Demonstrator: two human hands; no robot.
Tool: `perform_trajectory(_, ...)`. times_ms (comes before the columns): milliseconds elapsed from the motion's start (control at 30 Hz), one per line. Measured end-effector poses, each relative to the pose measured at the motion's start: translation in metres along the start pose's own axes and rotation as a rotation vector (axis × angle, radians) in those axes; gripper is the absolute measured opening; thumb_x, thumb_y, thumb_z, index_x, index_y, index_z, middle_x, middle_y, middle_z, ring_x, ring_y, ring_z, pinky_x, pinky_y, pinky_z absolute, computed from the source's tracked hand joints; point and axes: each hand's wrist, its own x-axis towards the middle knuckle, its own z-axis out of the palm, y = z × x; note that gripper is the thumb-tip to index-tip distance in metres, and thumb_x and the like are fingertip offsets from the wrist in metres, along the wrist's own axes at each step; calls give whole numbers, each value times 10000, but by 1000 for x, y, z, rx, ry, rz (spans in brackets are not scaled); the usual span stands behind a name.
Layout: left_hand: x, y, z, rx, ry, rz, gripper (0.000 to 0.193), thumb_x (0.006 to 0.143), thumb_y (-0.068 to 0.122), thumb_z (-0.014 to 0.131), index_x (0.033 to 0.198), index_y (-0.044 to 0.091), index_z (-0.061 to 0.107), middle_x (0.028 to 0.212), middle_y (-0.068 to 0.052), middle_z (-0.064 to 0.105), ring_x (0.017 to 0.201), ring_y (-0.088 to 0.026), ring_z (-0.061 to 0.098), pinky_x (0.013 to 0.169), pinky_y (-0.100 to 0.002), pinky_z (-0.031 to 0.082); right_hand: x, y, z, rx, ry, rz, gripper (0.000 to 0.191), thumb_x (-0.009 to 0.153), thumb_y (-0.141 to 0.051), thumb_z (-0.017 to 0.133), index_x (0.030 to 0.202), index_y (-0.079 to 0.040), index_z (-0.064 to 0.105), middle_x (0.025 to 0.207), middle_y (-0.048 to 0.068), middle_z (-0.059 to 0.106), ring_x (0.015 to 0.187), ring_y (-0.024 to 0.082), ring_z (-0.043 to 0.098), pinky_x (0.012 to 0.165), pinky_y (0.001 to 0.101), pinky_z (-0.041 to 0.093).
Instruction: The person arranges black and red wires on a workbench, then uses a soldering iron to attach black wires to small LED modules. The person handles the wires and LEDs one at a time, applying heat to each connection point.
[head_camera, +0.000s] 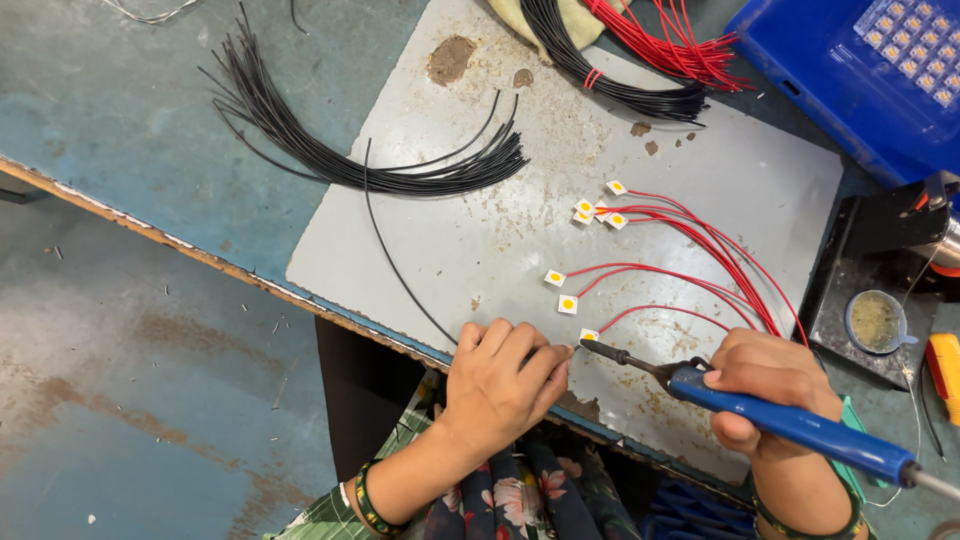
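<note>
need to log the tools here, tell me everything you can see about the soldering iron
The soldering iron has a long blue handle, plastic by its look, a black collar, a dark metal shaft and a pointed tip. A grey cord leaves its rear end at the lower right. The right hand grips the handle near the front. It lies slanted, tip up-left, just above the grey board. The tip meets a small white chip with a red wire, by the left hand's fingertips.
</note>
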Motion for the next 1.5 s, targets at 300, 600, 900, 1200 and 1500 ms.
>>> perform_trajectory(300, 1, 0, -2, -9, 3, -1, 192, 851, 173, 800, 1027, 159, 723, 897, 21, 559, 841, -185, 535, 754, -368, 354, 0, 2, -1, 15, -17, -5, 405, 1019, -376, 624, 970, 13, 522, 595, 21, 532, 483, 152, 525, 473, 291, 425)
perform_trajectory(600, -1, -3, -3, -14, -48, 9, 243, 847, 188, 784, 1077, 187, 706, 914, 23, 551, 849, -189, 527, 761, -383, 352, 1, -1, 1, 14, -21, -2, 394, 1023, -378, 633, 975, -2, 528, 622, 32, 555, 511, 157, 546, 494, 297, 450)
perform_trajectory(900, -3, -4, 0, -14, -38, 0, 241, 842, 180, 787, 1069, 192, 709, 917, 30, 557, 850, -185, 531, 761, -378, 352, 16, -19, 9, -94, -95, -62, 299, 1043, -333, 611, 966, -47, 565, 643, 23, 551, 530, 167, 551, 509, 301, 455)
perform_trajectory(1200, -3, -2, -1, -22, -31, 0, 241, 834, 185, 788, 1062, 190, 712, 917, 31, 561, 850, -185, 534, 760, -375, 351, 12, -17, 7, -54, -78, 40, 362, 1060, -364, 605, 964, -26, 521, 636, 19, 549, 511, 166, 533, 448, 275, 436)
perform_trajectory(1500, -1, -2, -1, -14, -8, -3, 205, 849, 176, 788, 1042, 199, 722, 904, 40, 552, 840, -175, 529, 752, -369, 349, -5, 3, 8, -25, 214, -111, 426, 1026, -371, 602, 916, 21, 478, 564, -1, 514, 418, 123, 500, 406, 293, 417)
